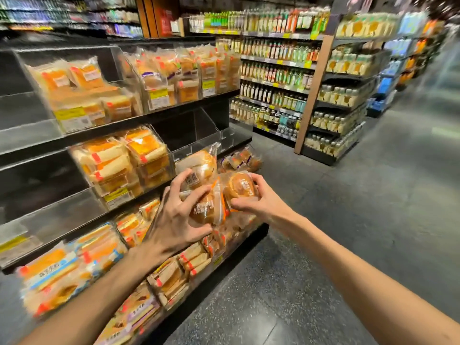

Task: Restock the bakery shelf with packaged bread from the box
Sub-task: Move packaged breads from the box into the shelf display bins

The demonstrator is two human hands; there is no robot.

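Left hand [174,217] curled round stacked bun packs [202,168], right hand [261,199] pinched round bun pack [240,186]; slick film, overfull grip risked a drop

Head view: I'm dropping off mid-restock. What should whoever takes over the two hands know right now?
Left hand: grips a clear pack of round buns in front of the bakery shelf.
Right hand: grips a second bun pack, which touches the first.
Done: several bins already hold bread.
Left: neither pack is shelved yet. The clear bin on the middle tier looks empty, and similar buns lie lower down. The box is not in view.
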